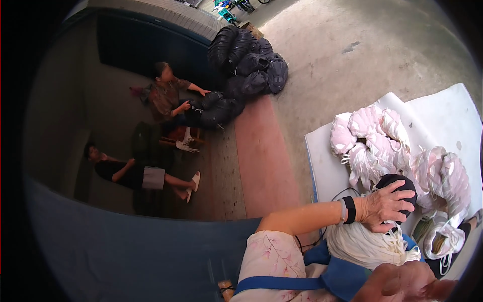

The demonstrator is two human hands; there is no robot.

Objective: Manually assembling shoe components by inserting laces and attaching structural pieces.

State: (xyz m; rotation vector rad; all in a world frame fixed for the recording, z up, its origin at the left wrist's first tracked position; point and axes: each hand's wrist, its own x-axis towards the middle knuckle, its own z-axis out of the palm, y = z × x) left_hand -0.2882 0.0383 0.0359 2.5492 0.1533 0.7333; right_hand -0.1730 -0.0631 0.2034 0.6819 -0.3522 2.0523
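left hand [385, 205] curled around a rounded black thing [402, 182] above cream strands [359, 244], right hand's [402, 282] grip unclear

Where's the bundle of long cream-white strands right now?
In the head view's lower right, the cream-white strands lie just below the left hand and the rounded black item, above the right hand.

Bundles [373, 121] are pink-and-white, strands [359, 244] cream, the round piece [386, 180] black, the sleeve [271, 254] pink-flowered.
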